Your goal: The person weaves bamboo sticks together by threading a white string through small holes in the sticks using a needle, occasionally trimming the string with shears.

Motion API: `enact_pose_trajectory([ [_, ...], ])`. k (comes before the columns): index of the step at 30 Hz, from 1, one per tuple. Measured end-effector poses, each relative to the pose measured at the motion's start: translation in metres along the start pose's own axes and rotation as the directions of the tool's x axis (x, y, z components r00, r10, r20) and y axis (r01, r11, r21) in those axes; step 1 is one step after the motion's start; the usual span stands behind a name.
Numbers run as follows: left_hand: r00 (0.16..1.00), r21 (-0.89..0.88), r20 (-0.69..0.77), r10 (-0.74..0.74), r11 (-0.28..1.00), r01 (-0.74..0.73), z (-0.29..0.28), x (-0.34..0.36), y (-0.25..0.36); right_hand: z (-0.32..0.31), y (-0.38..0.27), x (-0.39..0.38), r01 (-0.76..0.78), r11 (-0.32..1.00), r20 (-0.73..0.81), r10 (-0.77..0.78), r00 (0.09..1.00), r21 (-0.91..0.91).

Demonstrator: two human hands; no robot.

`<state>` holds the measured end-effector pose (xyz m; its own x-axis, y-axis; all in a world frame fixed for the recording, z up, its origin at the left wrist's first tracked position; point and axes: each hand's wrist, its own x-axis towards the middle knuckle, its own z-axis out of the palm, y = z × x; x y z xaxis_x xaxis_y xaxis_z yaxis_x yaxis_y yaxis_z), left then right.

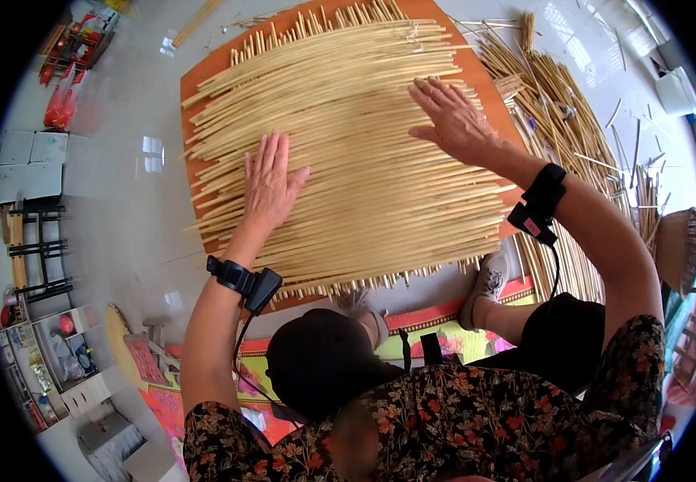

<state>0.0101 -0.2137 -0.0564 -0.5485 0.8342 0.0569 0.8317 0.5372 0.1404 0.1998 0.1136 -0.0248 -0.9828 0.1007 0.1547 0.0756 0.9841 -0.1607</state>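
Observation:
A broad layer of pale, straw-coloured stalks lies side by side on an orange-brown board. These stalks run mostly left to right. Ends of other stalks, set crosswise beneath, stick out along the far and near edges. My left hand rests on the left part of the layer, fingers stretched forward, thumb apart. Farther off, my right hand is over the right part, palm down with fingers extended. Neither hand holds anything. A small whitish tie or thread shows near the far right edge.
A heap of loose stalks and bundles covers the floor to the right of the board. Beyond it stand a white bin and a woven basket. A colourful mat lies by my feet. Shelves line the left side.

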Motion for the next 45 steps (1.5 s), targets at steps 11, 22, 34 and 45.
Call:
enact_pose_trajectory([
  [11, 0.999, 0.059, -0.034, -0.014, 0.998, 0.016, 0.015, -0.022, -0.001, 0.036, -0.033, -0.034, 0.114, 0.984, -0.076, -0.125, 0.989, -0.141],
  [22, 0.997, 0.140, -0.047, -0.056, 0.988, 0.062, 0.030, -0.028, -0.004, 0.032, -0.071, -0.104, 0.208, 0.978, 0.061, -0.209, 0.976, 0.022],
  [34, 0.992, 0.120, -0.040, -0.124, 0.985, 0.128, 0.031, -0.030, -0.001, 0.035, -0.065, -0.098, 0.253, 0.967, 0.022, -0.253, 0.967, -0.010],
  [45, 0.990, 0.115, -0.044, -0.133, 0.984, 0.137, 0.033, -0.030, 0.001, 0.033, -0.065, -0.099, 0.224, 0.974, 0.054, -0.223, 0.973, -0.026],
])
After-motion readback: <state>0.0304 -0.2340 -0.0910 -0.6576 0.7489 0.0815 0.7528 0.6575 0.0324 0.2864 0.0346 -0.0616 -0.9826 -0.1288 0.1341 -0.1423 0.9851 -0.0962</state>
